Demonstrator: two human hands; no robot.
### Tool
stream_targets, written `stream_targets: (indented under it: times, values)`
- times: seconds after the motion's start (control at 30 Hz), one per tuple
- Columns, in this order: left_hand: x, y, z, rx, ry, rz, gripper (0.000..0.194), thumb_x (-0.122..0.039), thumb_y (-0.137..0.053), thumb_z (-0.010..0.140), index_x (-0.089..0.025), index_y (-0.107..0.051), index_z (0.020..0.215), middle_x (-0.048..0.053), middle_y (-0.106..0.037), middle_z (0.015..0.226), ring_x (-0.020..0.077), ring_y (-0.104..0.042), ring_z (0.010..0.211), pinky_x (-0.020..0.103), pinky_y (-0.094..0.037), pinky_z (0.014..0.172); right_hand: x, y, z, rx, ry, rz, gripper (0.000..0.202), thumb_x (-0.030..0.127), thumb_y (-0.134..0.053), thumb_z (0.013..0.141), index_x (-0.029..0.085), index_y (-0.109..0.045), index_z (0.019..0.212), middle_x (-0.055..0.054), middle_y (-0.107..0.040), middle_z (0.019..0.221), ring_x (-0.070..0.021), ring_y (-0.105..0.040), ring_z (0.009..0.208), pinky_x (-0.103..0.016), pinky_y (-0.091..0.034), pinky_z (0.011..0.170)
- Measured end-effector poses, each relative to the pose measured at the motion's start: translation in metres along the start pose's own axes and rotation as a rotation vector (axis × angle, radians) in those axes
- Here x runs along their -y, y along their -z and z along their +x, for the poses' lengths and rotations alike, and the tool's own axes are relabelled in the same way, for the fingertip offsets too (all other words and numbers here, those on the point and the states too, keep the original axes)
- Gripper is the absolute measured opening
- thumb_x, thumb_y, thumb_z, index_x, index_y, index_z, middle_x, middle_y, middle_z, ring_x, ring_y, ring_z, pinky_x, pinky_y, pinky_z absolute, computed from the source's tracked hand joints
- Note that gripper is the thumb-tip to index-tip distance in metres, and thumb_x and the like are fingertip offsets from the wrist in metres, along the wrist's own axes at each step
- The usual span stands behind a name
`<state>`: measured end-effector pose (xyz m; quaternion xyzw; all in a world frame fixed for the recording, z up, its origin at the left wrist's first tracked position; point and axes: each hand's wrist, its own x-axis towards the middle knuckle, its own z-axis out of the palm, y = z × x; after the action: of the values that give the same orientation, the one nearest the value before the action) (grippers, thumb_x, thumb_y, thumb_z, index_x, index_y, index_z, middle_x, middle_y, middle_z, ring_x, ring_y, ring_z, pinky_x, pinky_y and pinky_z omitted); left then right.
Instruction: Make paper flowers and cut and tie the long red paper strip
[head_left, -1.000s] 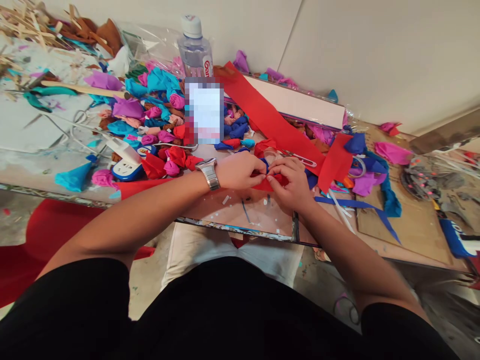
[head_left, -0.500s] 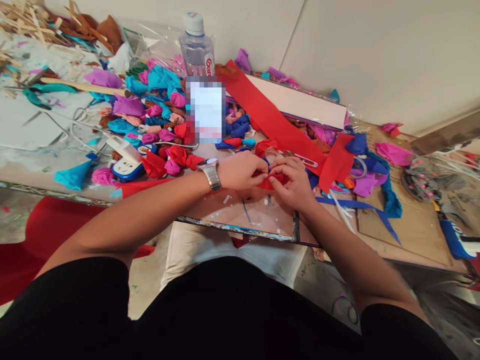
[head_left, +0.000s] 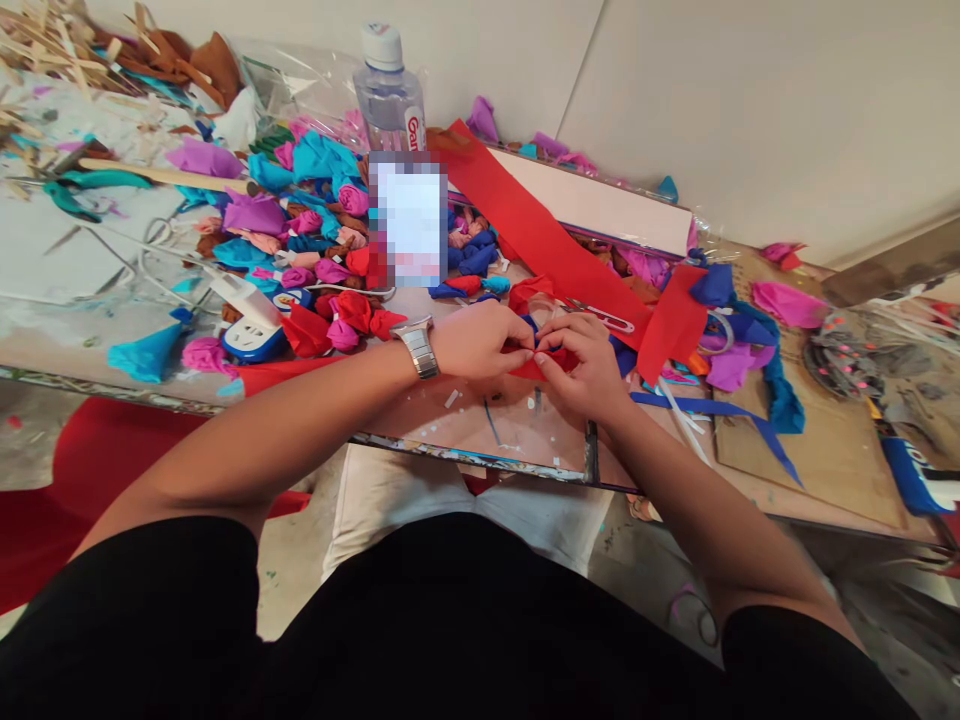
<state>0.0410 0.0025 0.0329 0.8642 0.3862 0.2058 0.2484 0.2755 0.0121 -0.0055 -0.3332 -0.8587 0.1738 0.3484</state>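
Near the table's front edge, my left hand [head_left: 484, 342] and my right hand [head_left: 581, 362] meet fingertip to fingertip. Between them is a piece of red crepe paper [head_left: 556, 358], pinched by both hands and partly hidden by the fingers. A metal watch [head_left: 418, 348] is on my left wrist. Just beyond my right hand lie scissors [head_left: 611, 320] on a long red paper strip [head_left: 551, 235]. Another red strip [head_left: 296, 372] runs under my left forearm. A thin blue strip [head_left: 712, 405] lies beside my right wrist.
Crumpled paper flowers [head_left: 255, 212] in several colours crowd the back left. A plastic bottle [head_left: 390, 100] stands behind a blurred bright screen [head_left: 409, 220]. Left of my arm sit a power strip [head_left: 259, 335] and green-handled pliers [head_left: 97, 180]. Cardboard [head_left: 810, 450] lies at right.
Both hands stay pinched on the red crepe paper in nearly the same place, with only slight finger movement. The view has shifted very slightly.
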Motion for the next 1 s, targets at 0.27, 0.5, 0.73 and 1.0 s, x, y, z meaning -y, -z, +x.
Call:
stream_targets:
  times: [0.27,0.5,0.73,1.0]
  values:
    - [0.001,0.001,0.0,0.038,-0.016,-0.01,0.023,-0.028,-0.061,0.094,-0.018,-0.08,0.085,0.002,-0.074,0.073,0.0119,-0.052,0.06,0.029,-0.034,0.062,0.003,0.001,0.004,0.014,0.001,0.057,0.01,0.028,-0.066,0.096,0.027,-0.066,0.087,-0.006,-0.079,0.111,-0.0284,-0.07,0.109,-0.053,-0.048,0.107]
    - [0.005,0.008,0.002,0.084,-0.019,-0.002,0.025,-0.026,-0.057,0.094,-0.016,-0.075,0.081,0.0,-0.065,0.066,0.011,-0.046,0.057,0.03,-0.028,0.06,0.0,0.004,0.002,0.017,-0.032,-0.004,0.004,0.027,-0.068,0.095,0.027,-0.07,0.091,-0.005,-0.08,0.117,-0.0315,-0.067,0.12,-0.058,-0.041,0.114]
    - [0.011,0.009,0.001,0.199,0.015,0.005,0.02,-0.026,-0.058,0.088,-0.017,-0.076,0.088,0.0,-0.065,0.068,0.0123,-0.048,0.06,0.029,-0.029,0.062,0.003,0.002,0.002,-0.004,-0.012,-0.023,0.008,0.027,-0.069,0.094,0.027,-0.072,0.087,-0.004,-0.081,0.11,-0.0305,-0.067,0.116,-0.055,-0.044,0.109]
    - [0.017,0.015,0.004,0.239,0.02,-0.039,0.026,-0.019,-0.046,0.085,-0.016,-0.072,0.086,0.004,-0.071,0.081,0.0158,-0.056,0.071,0.029,-0.038,0.068,0.0,0.002,0.001,-0.039,-0.051,-0.075,0.006,0.026,-0.07,0.093,0.027,-0.071,0.087,-0.004,-0.081,0.108,-0.0326,-0.067,0.116,-0.059,-0.04,0.11]
